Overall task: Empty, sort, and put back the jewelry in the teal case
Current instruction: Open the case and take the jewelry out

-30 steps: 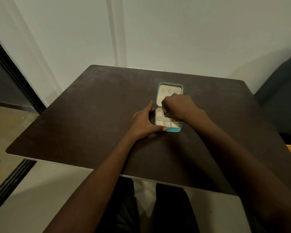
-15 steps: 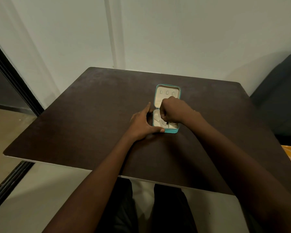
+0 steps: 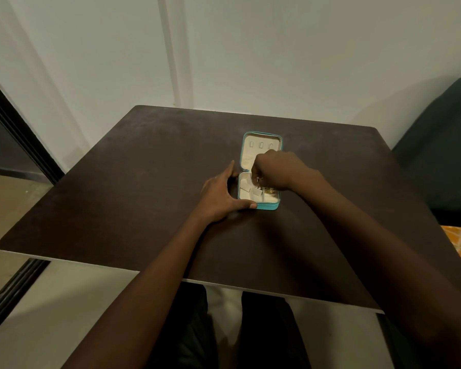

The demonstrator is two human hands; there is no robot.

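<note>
Case (image 3: 260, 151): open, far part half hidden.
Left hand (image 3: 218, 194): spread, bracing case's left side.
Right hand (image 3: 276, 170): pinching small jewelry (image 3: 258, 179), too small to make out.

The case (image 3: 260, 171) is small, rectangular with rounded corners, teal outside and cream inside. It lies open on the tabletop, right of centre and toward the far side. Its lid is folded back flat on the far side, showing a cream panel with three small oval loops in a row. The base, on the near side, is split by cream dividers into small compartments. A gold piece (image 3: 269, 191) lies in a compartment on the right side of the base; another small piece (image 3: 258, 179) shows just above it, too small to make out.
</note>
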